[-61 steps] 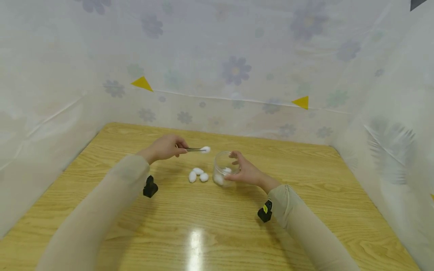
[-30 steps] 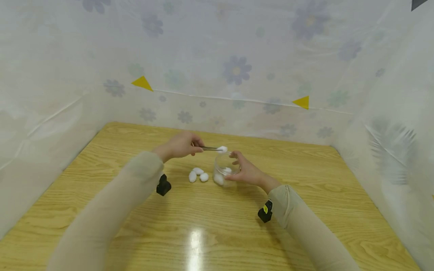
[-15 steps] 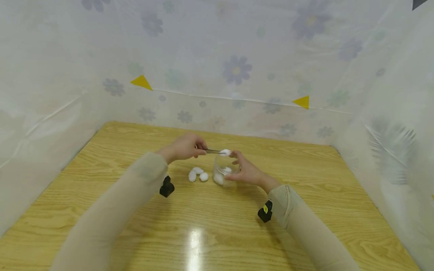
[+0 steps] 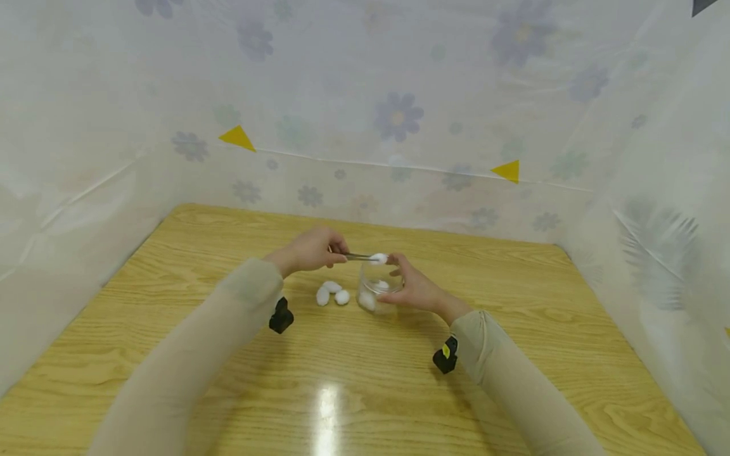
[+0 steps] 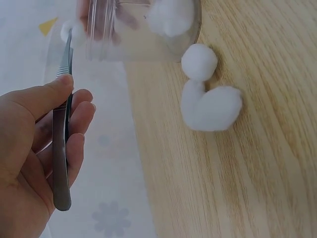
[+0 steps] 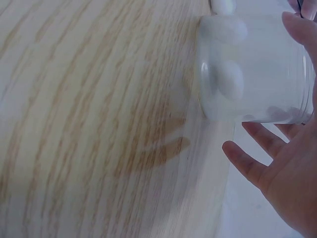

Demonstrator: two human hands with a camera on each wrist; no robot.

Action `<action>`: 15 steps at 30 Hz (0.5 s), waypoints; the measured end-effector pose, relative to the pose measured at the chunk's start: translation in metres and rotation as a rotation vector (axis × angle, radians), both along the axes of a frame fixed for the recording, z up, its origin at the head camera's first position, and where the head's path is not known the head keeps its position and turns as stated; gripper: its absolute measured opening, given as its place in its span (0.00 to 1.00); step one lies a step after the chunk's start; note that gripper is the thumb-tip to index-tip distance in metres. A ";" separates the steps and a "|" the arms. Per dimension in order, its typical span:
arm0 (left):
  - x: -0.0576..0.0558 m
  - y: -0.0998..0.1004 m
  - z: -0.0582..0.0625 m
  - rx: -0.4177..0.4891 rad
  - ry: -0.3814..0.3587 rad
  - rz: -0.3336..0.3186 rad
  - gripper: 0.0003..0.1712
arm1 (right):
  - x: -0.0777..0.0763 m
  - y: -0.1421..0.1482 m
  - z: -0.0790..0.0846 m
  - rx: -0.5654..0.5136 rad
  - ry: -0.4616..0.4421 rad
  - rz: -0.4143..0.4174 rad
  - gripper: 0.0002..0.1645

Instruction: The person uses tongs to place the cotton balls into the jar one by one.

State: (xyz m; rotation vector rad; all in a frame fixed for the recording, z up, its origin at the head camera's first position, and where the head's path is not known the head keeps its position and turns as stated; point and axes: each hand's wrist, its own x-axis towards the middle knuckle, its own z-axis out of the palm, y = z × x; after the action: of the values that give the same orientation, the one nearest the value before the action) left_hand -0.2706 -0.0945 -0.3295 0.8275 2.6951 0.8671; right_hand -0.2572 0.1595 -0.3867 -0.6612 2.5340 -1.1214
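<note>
My left hand [image 4: 310, 248] pinches a pair of metal tweezers [image 5: 61, 158] between thumb and fingers. In the tweezers' tips is a white cotton ball [image 4: 378, 258], right over the mouth of a clear jar [image 6: 270, 64]. My right hand [image 4: 416, 288] holds the upright jar at its upper part, thumb on the near side and fingers around the far side. A few cotton balls lie inside the jar, one of them [image 6: 230, 81] near its bottom. Just left of the jar, three loose cotton balls [image 4: 341, 297] sit close together on the table.
The wood-grain table [image 4: 365, 392] reaches back to a pale flowered curtain [image 4: 342, 95], which also hangs along both sides. Two yellow triangles [image 4: 238, 138] mark the curtain at the back. A black camera mount [image 4: 281, 315] sits at each wrist.
The left hand has carried the tweezers and cotton ball rightward to above the jar's mouth, then slightly down over the last half second. My right hand and the jar have stayed in place.
</note>
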 end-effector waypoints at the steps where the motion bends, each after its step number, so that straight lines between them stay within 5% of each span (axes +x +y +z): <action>1: 0.000 0.000 0.000 0.001 -0.001 -0.002 0.11 | 0.000 0.000 0.000 0.001 -0.004 -0.003 0.50; 15: -0.001 0.004 -0.003 0.003 -0.018 -0.007 0.10 | -0.001 0.001 -0.001 0.010 -0.027 -0.006 0.53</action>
State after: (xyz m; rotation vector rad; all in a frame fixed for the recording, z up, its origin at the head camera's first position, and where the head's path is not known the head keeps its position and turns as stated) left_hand -0.2717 -0.0910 -0.3328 0.8253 2.6747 0.8728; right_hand -0.2584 0.1601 -0.3874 -0.6319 2.5193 -1.1121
